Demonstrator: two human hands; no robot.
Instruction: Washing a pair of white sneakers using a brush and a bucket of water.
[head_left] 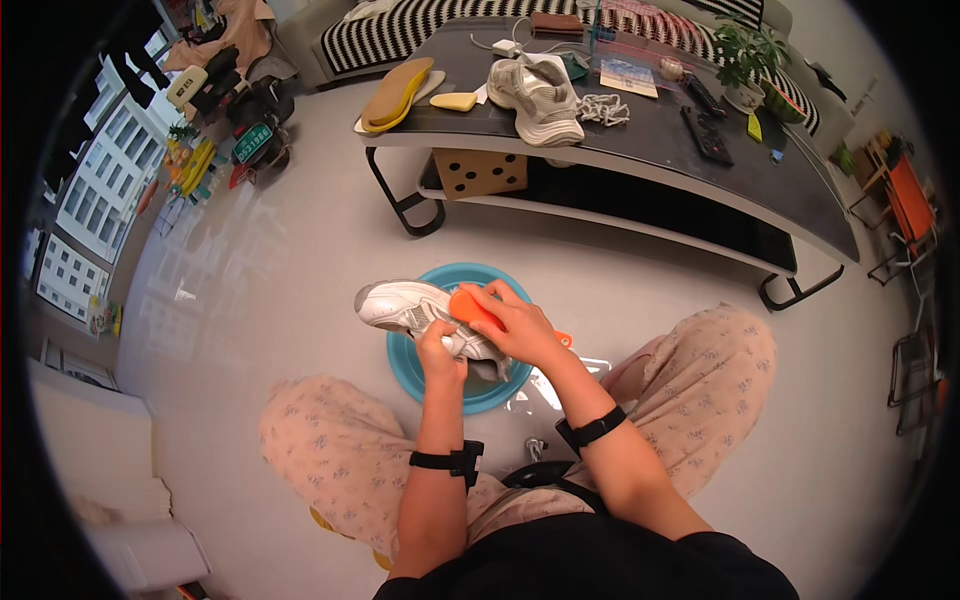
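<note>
The left hand (438, 350) grips a white sneaker (410, 308) over a blue basin (415, 365), hiding its heel. The right hand (515, 325) fingers clasp an orange brush (472, 305), seemingly touching the sneaker; beyond, a desk (650, 140) carries its mate (540, 98).

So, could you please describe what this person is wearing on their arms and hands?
Both forearms are bare, with no gloves and no rings that I can make out. The left hand and the right hand each have a black strap above them around the forearm; the left strap carries a small black boxy piece. Short black sleeves show near the lower edge.
</note>
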